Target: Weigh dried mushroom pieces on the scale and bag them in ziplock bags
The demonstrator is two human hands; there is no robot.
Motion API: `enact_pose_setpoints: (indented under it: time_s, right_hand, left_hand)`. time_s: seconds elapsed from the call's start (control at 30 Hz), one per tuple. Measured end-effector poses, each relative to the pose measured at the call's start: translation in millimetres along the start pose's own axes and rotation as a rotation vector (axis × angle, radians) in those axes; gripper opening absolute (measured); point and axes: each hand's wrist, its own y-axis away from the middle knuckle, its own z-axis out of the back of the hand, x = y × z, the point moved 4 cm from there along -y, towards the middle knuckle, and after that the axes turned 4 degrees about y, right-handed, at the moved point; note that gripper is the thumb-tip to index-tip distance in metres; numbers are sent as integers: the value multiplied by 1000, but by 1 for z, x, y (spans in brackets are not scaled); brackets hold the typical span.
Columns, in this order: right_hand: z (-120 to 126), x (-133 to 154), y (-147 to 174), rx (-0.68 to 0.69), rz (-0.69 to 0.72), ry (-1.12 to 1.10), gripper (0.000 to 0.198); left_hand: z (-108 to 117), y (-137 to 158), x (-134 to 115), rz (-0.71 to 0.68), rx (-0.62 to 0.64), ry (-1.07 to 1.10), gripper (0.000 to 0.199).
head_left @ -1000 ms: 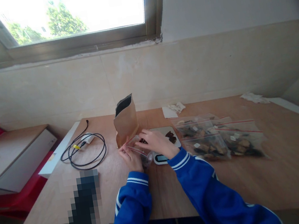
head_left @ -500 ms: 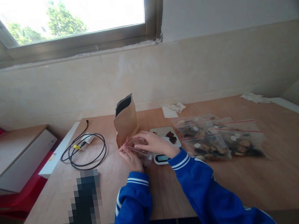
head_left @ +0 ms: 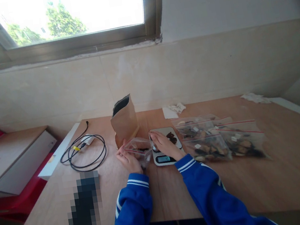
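My left hand (head_left: 130, 161) is closed on the left edge of a clear zip bag (head_left: 137, 143), whose mouth gapes and which has a few dark pieces inside. To the right of the bag, my right hand (head_left: 165, 144) is over the left part of a white kitchen scale (head_left: 161, 163), fingers drawn together. What lies under its fingertips is hidden. Dark brown dried pieces (head_left: 171, 138) rest on the scale's plate, beside my right hand. Just behind the bag stands an open brown paper pouch (head_left: 125, 122).
Several filled zip bags (head_left: 211, 148) lie right of the scale. A coiled black cable (head_left: 106, 149) with a white adapter (head_left: 88, 139) is at the left, above a pixelated dark object (head_left: 82, 205). White crumpled tissue (head_left: 177, 108) sits near the wall.
My right hand has moved right, from the bag's mouth to the scale. The bag's mouth has opened wider, and the scale's display is uncovered. The left hand stays at the bag.
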Motion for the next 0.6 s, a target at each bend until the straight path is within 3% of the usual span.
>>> enact_pose_setpoints:
  time_s: [0.27, 0.6]
  right_hand:
    - [3, -4, 12, 37, 70, 199, 43]
    - [5, 10, 15, 36, 56, 414, 22]
  left_hand:
    - [-3, 1, -5, 44, -12, 93, 33]
    - [-2, 1, -7, 32, -25, 56, 34]
